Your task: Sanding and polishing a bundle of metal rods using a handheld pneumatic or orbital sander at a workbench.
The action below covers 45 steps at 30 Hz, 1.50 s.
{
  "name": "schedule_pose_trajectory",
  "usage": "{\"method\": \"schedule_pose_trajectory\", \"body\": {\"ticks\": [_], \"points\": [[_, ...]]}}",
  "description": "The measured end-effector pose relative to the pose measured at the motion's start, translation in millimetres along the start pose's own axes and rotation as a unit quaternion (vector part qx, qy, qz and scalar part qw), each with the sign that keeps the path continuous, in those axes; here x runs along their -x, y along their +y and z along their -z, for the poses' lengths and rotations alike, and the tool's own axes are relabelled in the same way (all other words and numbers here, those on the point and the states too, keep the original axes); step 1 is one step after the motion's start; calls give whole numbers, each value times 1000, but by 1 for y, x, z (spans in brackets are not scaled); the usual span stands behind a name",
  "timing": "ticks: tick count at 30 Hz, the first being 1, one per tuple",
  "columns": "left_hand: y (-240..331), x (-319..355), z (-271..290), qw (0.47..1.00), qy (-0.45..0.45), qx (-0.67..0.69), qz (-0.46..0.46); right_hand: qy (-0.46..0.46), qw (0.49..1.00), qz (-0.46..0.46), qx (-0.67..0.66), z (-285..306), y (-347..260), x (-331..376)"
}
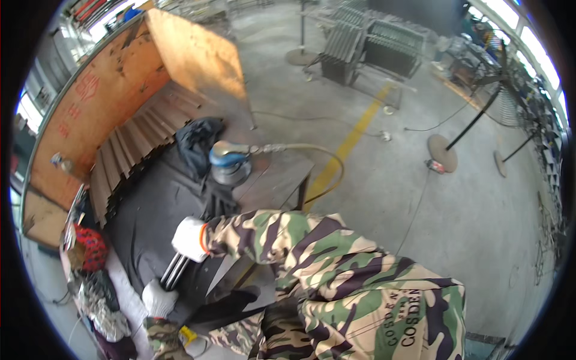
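Head view: the right hand, wearing a white glove with an orange cuff, is holding the upper end of some narrow metal bars, its fingers closing around them; the left hand, also gloved in white, is gripping the lower end, its fingers likewise curling about the metal. The bars are lying slantwise between the two hands, above the dark covering of the table; their exact number is too small to tell. Beyond the right hand, a blue-and-silver power tool is standing near a crumpled dark cloth, with a hose curving away to the right. A row of brown metal strips is lying along the far left of the table, before upright wooden boards. A red patterned cloth is resting at the near left.
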State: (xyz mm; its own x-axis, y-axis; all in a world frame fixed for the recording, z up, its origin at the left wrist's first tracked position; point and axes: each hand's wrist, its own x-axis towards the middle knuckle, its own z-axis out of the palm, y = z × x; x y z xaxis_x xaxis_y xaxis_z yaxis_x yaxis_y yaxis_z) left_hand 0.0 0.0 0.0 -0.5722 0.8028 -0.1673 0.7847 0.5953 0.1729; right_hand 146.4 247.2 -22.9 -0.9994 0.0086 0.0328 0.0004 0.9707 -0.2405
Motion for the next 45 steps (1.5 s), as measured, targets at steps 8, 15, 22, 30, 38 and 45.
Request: {"method": "schedule_pose_trajectory", "body": {"ticks": [8,15,22,30,38,45], "points": [[17,29,-17,991,92,-99,-20,-61,995,70,47,64,-24,38],[39,68,41,925,285,-210,-137,-27,998,62,-13,103,-19,61],[82,32,203,819,298,-437,-224,23,973,-2,-232,145,-54,2],[80,34,101,882,426,-35,-198,259,818,57,-510,118,-1,-20],[48,88,-27,975,162,39,-144,302,729,-76,-610,56,42,23],[62,80,11,951,259,133,-100,336,697,-94,-627,94,24,17]]}}
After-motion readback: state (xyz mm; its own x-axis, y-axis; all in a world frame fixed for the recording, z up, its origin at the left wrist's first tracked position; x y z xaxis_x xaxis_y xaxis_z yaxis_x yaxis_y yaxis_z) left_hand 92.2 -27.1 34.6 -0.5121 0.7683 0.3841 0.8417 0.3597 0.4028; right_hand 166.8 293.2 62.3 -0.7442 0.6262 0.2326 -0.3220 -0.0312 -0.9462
